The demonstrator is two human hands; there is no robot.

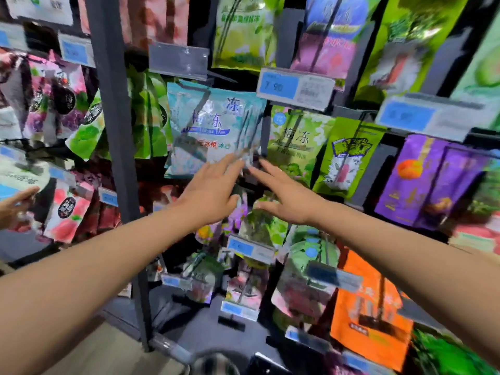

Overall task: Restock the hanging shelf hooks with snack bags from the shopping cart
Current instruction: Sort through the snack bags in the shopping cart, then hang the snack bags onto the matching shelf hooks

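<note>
A: Reaching up with both arms now, left hand (pixel 213 190) and right hand (pixel 284 198) stretching toward the pale blue bags (pixel 211 125) hanging just above centre.

B: Gripping anything?

A: Gripping nothing — fingers lying straight and spread on both. Left fingertips (pixel 236 162) touching or nearly touching the stack's lower corner at five o'clock; too blurred for telling which.

B: Looking like a squaring-up job, then. Worth steadying the bottom edge from both sides, pushing the bags back evenly along the hook (pixel 200 105), keeping the tops from tearing.

A: Carrying several bags on that hook, overlapping, fronts facing out. Hanging at three o'clock of them, a green bag (pixel 295 142); sitting at one o'clock, a price tag (pixel 295 87).

B: And the cart?

A: Not showing clearly anywhere. Appearing at nine o'clock, right at the edge — another person's hand (pixel 13 204) holding a pale bag (pixel 19 174).
</note>
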